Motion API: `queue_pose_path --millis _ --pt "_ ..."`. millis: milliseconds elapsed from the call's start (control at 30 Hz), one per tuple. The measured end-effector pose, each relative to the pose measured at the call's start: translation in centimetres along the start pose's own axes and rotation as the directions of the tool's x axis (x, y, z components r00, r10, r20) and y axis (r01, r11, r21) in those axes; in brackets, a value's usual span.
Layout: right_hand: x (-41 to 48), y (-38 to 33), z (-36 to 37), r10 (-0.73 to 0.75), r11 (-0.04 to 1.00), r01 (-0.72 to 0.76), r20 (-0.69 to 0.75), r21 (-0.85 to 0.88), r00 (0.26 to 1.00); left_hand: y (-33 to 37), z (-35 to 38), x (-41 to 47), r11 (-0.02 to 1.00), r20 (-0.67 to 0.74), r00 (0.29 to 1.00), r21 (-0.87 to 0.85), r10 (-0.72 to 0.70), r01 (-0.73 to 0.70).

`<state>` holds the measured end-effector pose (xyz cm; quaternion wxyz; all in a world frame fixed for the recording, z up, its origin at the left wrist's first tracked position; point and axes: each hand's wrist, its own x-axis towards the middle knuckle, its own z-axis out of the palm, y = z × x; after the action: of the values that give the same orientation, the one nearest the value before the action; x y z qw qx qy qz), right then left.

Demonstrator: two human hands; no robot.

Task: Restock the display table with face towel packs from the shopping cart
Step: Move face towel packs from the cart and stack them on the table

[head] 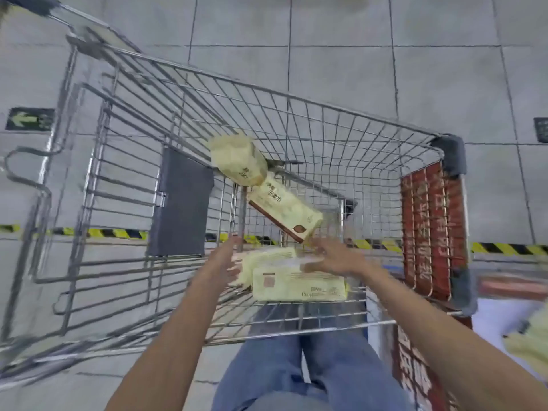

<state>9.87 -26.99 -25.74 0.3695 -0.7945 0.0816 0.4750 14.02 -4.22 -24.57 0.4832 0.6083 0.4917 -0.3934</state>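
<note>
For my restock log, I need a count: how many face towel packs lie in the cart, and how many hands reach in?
Face towel packs in the cart: 4
Hands: 2, left hand and right hand
Total: 6

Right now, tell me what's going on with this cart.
A person leans over a wire shopping cart and reaches in with both hands. The left hand and right hand are open, close on either side of two pale yellow towel packs at the near end; neither grips one yet. Two more packs lie farther in.
</note>
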Motion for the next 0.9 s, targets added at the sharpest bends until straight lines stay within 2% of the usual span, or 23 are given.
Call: queue_pose_path --millis 67,167,233,267,333,400,467,633,900 --pt "2.5 0.6 0.2 0.045 0.993 -0.031 0.131 -0.114 0.99 0.0 0.8 2.1 0.996 -0.033 0.995 -0.029 -0.09 0.089" --pt "5.8 2.0 0.6 0.102 0.983 -0.054 0.273 -0.177 0.956 -0.4 1.9 5.1 0.971 0.002 0.979 -0.127 -0.204 0.203" --pt "7.8 3.1 1.0 0.113 0.987 -0.065 0.342 -0.149 0.933 -1.4 2.4 7.8 0.943 0.001 0.958 -0.173 -0.287 0.283" --pt "8.5 3.5 1.1 0.122 0.99 -0.085 0.378 -0.112 0.918 -2.2 2.5 9.4 0.924 0.046 0.941 -0.18 -0.335 0.337" --pt "9.7 4.4 1.2 0.132 0.989 -0.148 0.464 -0.001 0.876 -2.5 3.3 10.6 0.925 0.093 0.935 -0.142 -0.343 0.353" --pt "10.5 4.9 1.0 0.12 0.983 -0.174 0.542 0.051 0.832 -2.8 3.7 12.3 0.909 0.056 0.922 -0.153 -0.384 0.388" --pt "11.4 5.4 0.8 0.113 0.989 -0.147 0.575 0.013 0.81 -4.1 3.9 15.3 0.913 -0.015 0.93 -0.196 -0.367 0.357" --pt "12.4 6.0 0.7 0.094 0.989 -0.144 0.621 0.03 0.778 -2.6 6.0 14.6 0.879 -0.037 0.904 -0.252 -0.426 0.404" --pt "12.1 5.9 -0.5 0.087 0.977 -0.196 0.685 0.084 0.724 -2.7 7.1 13.8 0.842 0.012 0.906 -0.363 -0.423 0.398"
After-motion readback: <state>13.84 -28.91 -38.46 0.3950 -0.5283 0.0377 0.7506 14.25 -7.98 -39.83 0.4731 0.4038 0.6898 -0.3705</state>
